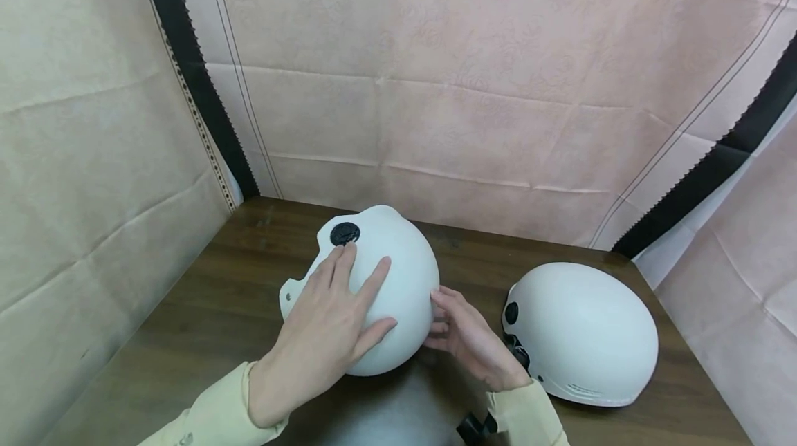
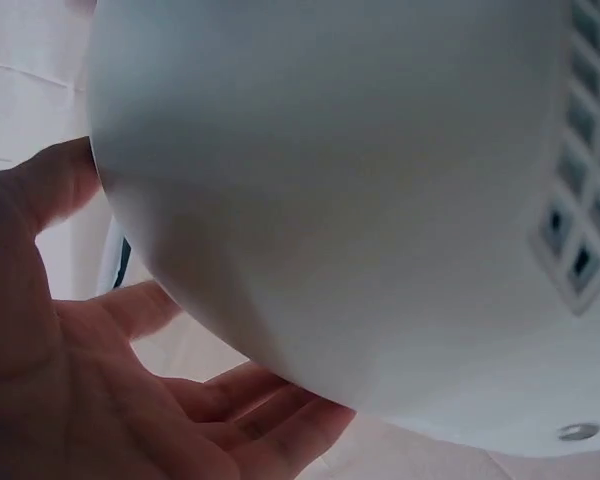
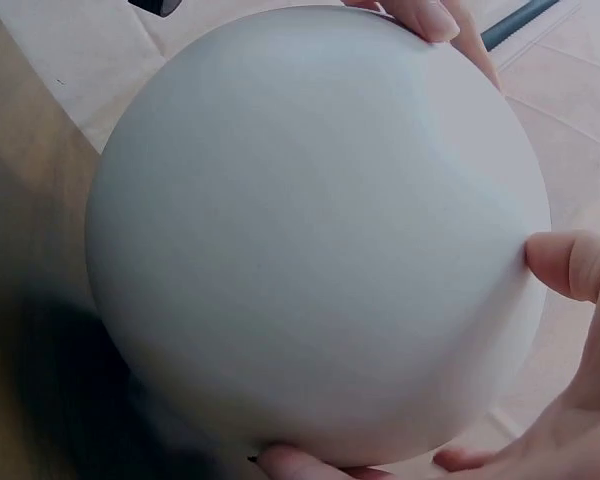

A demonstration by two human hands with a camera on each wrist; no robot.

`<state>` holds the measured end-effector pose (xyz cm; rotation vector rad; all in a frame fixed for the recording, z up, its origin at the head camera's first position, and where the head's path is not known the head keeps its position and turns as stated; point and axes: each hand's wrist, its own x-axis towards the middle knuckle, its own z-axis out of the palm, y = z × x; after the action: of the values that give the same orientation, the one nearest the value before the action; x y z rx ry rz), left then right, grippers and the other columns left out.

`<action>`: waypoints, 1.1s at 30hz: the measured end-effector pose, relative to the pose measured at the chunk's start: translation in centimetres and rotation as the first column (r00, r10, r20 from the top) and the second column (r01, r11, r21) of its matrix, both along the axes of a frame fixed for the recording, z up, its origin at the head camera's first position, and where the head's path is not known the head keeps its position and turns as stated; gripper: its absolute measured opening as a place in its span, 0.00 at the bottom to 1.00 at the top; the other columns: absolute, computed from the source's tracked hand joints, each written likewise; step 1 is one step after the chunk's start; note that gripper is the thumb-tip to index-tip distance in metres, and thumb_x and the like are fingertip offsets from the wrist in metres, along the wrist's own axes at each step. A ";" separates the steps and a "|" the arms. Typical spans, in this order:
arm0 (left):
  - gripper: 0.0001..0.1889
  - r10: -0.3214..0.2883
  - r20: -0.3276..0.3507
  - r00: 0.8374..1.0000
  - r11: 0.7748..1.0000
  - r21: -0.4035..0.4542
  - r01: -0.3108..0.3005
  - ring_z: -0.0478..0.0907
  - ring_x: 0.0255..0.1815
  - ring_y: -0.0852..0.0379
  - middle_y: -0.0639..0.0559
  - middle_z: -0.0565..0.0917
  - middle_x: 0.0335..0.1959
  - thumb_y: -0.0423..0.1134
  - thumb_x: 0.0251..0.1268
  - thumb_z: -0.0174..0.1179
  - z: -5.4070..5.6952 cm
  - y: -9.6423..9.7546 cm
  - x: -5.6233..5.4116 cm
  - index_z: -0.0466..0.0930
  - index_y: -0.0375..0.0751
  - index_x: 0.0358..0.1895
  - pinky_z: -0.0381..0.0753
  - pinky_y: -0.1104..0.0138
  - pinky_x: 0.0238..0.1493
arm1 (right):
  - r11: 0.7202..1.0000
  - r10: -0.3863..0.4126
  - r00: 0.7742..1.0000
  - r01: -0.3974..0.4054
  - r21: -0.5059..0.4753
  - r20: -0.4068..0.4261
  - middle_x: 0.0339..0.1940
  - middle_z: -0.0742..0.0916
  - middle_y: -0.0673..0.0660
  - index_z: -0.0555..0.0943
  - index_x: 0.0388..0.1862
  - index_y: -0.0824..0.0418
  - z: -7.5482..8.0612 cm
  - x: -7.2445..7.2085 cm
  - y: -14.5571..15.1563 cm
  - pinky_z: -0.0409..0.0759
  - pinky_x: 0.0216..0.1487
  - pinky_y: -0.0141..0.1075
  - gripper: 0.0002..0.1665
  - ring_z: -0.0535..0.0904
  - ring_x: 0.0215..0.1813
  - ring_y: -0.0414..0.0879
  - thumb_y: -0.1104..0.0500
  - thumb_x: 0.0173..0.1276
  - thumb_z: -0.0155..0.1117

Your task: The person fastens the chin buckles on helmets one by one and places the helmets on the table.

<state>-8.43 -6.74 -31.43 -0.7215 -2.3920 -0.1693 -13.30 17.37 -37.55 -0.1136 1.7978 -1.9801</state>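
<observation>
A white helmet [image 1: 398,280] is tipped on its side between both hands, over the brown table. A black round vent [image 1: 345,233] and a projecting side flap [image 1: 289,295] show on its left. My left hand [image 1: 330,321] lies spread across the shell, fingers straight and thumb apart. On the right side, my right hand [image 1: 463,335] grips the shell; the right wrist view shows its thumb [image 3: 570,262] on one side and fingertips [image 3: 295,465] at the lower edge. In the left wrist view, a diamond-patterned vent [image 2: 570,225] and a metal rivet [image 2: 580,432] show on the shell.
A second white helmet [image 1: 585,335] with a black vent and black strap rests on the table [image 1: 205,342] at the right. Pale fabric walls [image 1: 436,100] with black bands enclose the table's back and sides. A small black object [image 1: 474,428] shows beside the right sleeve.
</observation>
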 end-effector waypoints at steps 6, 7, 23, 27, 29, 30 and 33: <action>0.44 -0.005 0.037 0.999 1.000 0.004 0.005 0.65 0.64 0.33 0.29 0.67 0.63 0.65 0.52 0.66 0.0 0.2 0.2 0.70 0.40 0.67 0.67 0.44 0.61 | 1.000 0.011 1.000 -0.010 0.028 -0.026 0.60 0.78 0.64 0.59 0.72 0.65 -0.2 0.1 0.1 0.75 0.58 0.52 0.43 0.79 0.56 0.54 0.37 0.72 0.53; 0.44 -0.004 0.042 0.999 1.000 0.001 0.004 0.64 0.65 0.34 0.30 0.67 0.64 0.64 0.52 0.67 0.0 0.2 0.2 0.69 0.39 0.67 0.66 0.43 0.62 | 1.000 0.011 1.000 -0.011 0.025 -0.025 0.59 0.78 0.64 0.60 0.72 0.64 -0.2 0.1 0.0 0.75 0.58 0.52 0.42 0.79 0.56 0.54 0.37 0.72 0.53; 0.35 0.038 -0.024 0.999 0.996 -0.076 -0.040 0.69 0.57 0.27 0.23 0.67 0.60 0.60 0.57 0.65 0.0 0.2 0.1 0.73 0.48 0.67 0.66 0.42 0.60 | 1.000 -0.017 0.997 0.017 -0.002 -0.077 0.72 0.66 0.61 0.55 0.77 0.55 -0.4 0.0 -0.6 0.74 0.59 0.52 0.41 0.74 0.62 0.56 0.47 0.71 0.60; 0.39 0.047 -0.026 0.999 0.997 -0.057 -0.049 0.69 0.56 0.27 0.23 0.66 0.59 0.63 0.55 0.65 -0.1 0.2 0.0 0.71 0.47 0.68 0.67 0.43 0.59 | 0.996 -0.084 0.991 0.087 0.027 -0.108 0.71 0.68 0.59 0.58 0.75 0.53 -0.2 0.2 -0.7 0.74 0.59 0.51 0.40 0.73 0.62 0.56 0.45 0.70 0.61; 0.39 0.053 -0.033 0.998 0.998 -0.040 -0.054 0.70 0.55 0.27 0.23 0.67 0.58 0.63 0.55 0.65 -0.1 0.2 0.0 0.71 0.45 0.67 0.69 0.44 0.58 | 0.990 -0.124 0.984 0.131 0.049 -0.128 0.69 0.69 0.58 0.59 0.74 0.52 0.0 0.3 -0.8 0.74 0.59 0.51 0.41 0.72 0.62 0.56 0.43 0.69 0.63; 0.39 0.056 -0.036 0.998 0.998 -0.029 -0.058 0.70 0.54 0.28 0.23 0.67 0.57 0.64 0.55 0.65 -0.1 0.2 0.0 0.71 0.45 0.67 0.70 0.45 0.57 | 0.987 -0.142 0.980 0.151 0.060 -0.137 0.67 0.70 0.58 0.60 0.74 0.51 0.1 0.3 -0.9 0.74 0.59 0.52 0.41 0.72 0.62 0.56 0.43 0.68 0.63; 0.40 0.065 -0.046 0.997 0.998 0.003 -0.065 0.72 0.51 0.30 0.24 0.69 0.54 0.64 0.55 0.64 -0.1 0.2 0.0 0.72 0.43 0.66 0.74 0.46 0.53 | 0.979 -0.169 0.972 0.184 0.083 -0.164 0.66 0.69 0.60 0.60 0.74 0.50 0.2 0.4 -0.9 0.72 0.60 0.55 0.42 0.70 0.63 0.57 0.42 0.67 0.64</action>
<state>-8.46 -6.51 -31.52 -0.6397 -2.3673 -0.1260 -12.92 16.50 -37.32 -0.0814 2.0653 -2.0494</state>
